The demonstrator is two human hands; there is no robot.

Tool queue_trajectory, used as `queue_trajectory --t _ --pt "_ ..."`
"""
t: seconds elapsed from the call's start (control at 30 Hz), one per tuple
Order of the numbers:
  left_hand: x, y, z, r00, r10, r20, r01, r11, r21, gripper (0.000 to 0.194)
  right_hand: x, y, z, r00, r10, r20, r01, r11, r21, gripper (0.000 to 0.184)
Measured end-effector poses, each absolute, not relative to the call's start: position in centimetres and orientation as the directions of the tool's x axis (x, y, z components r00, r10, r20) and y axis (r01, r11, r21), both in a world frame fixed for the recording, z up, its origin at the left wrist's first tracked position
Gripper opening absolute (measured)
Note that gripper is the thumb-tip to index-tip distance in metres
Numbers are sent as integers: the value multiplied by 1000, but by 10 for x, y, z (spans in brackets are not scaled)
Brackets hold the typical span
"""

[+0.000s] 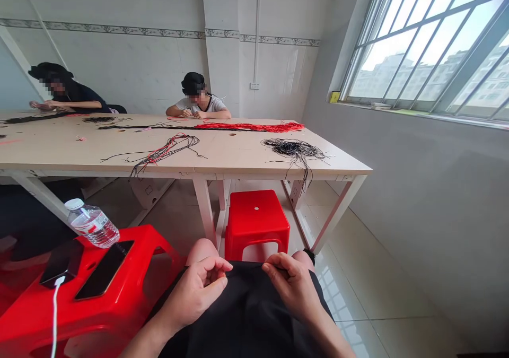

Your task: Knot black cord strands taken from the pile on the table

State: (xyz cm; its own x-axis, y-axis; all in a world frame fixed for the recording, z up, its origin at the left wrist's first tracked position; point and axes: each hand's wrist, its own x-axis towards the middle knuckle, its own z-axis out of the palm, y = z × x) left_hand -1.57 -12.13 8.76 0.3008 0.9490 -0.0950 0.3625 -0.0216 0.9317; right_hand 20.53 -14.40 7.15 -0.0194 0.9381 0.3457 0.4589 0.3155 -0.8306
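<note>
Over my lap in dark clothing (246,315), my left hand (201,289) is held with its fingers curled in and the thumb close to the fingertips. Facing it across a gap is my right hand (292,284), thumb and forefinger pinched together. Anything thin between the fingers of either hand cannot be made out against the dark cloth. On the table beyond lie a loose bundle of black and red cords (165,151) and a tangled heap of black cords (294,148), some ends hanging over the edge.
A red stool (258,215) stands before my knees. At left, another red stool (119,289) carries a water bottle (93,223), a phone (104,270) and a black box (62,262) with a white cable. Two people sit beyond the table (234,156), near red cords (254,127).
</note>
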Motion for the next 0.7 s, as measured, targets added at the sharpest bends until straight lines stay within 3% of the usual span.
queue_trajectory --t 0.13,0.27,0.4,0.7 --pt "-20 -120 93 276 957 -85 355 -19 935 22 208 -145 75 -64 935 348 479 335 -812 22" --pt "-23 -119 91 301 938 -171 442 22 897 28 213 -144 77 -58 918 393 524 363 -770 20" --pt "-24 -118 87 327 924 -197 483 15 875 23 224 -142 79 -21 908 419 532 365 -764 17" --pt "-29 -121 92 277 931 -237 381 120 917 23 248 -143 79 48 936 350 603 252 -757 25"
